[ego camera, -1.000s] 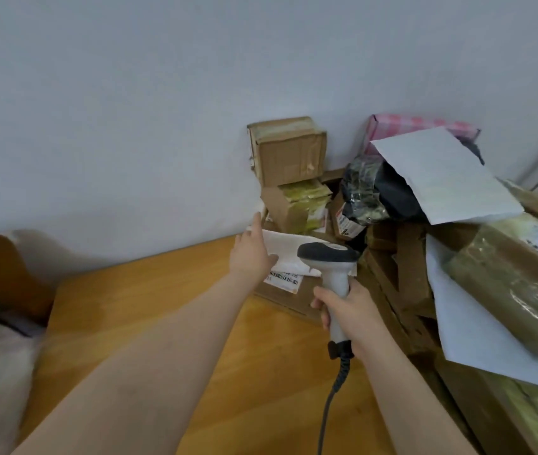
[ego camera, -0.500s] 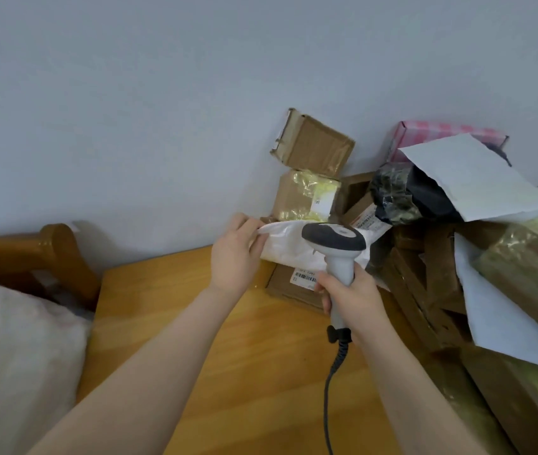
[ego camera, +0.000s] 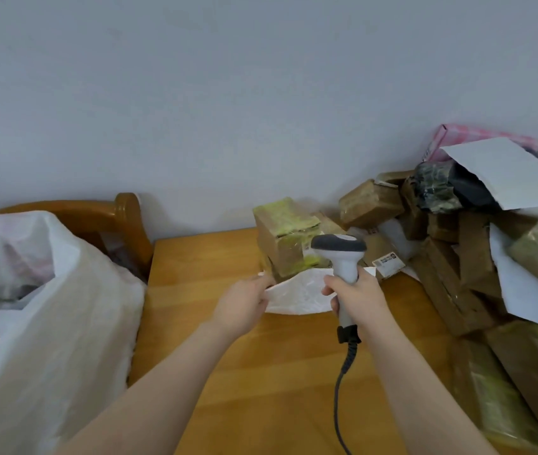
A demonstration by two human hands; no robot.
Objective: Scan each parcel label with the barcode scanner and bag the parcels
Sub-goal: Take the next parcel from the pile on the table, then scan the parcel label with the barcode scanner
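Within the last second the white crinkled plastic mailer (ego camera: 297, 295) had come off the heap and nearer. It was now held just above the orange-brown wooden surface (ego camera: 277, 372), where before it lay against the parcels. By the look of it, this parcel had been picked out for its scan. No label showed on the side facing up, so it probably needed turning first.

The left hand (ego camera: 244, 303) reached straight in, its grip closed on the mailer's left edge. The right hand (ego camera: 356, 297) had its grip wrapped round the handle of the grey-and-white corded barcode scanner (ego camera: 338, 244), held upright at the mailer's right end.

To the left, the big white plastic sack (ego camera: 47, 307) had swung into view. Farther back, the small brown cardboard box (ego camera: 371, 201) that had sat atop the yellow-taped carton (ego camera: 285, 238) lay toppled to its right — close to the wall.
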